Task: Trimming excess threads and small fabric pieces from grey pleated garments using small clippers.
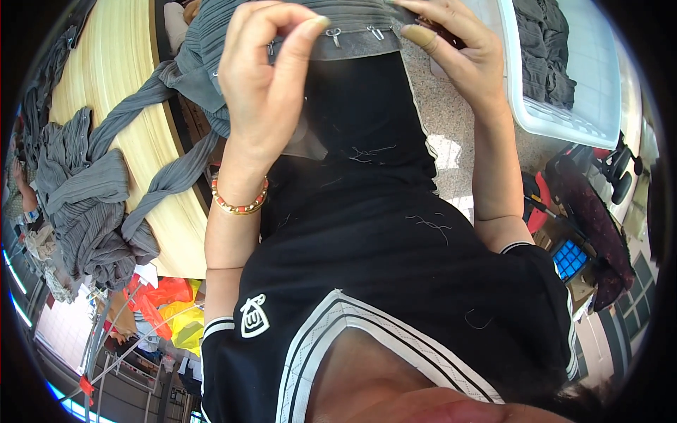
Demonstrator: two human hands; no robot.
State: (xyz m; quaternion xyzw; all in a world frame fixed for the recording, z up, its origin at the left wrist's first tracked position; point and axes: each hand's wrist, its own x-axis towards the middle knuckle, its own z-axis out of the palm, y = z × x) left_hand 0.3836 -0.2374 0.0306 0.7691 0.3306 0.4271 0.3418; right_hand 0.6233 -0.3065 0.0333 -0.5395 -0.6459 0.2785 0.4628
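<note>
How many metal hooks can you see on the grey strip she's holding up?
3 hooks show on the grey strip: one beside the left hand, one in the middle, one near the right hand. More may be hidden under the fingers.

Both hands (275, 77) (458, 49) pinch a grey hooked waistband (352, 35).

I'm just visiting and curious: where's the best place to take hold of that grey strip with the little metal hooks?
Probably by its two ends, one from each side. The grey strip is stretched flat and level, with the metal hooks along its middle, so pinching at the ends keeps fingers off them. The left hand and right hand already pinch it that way.
</note>
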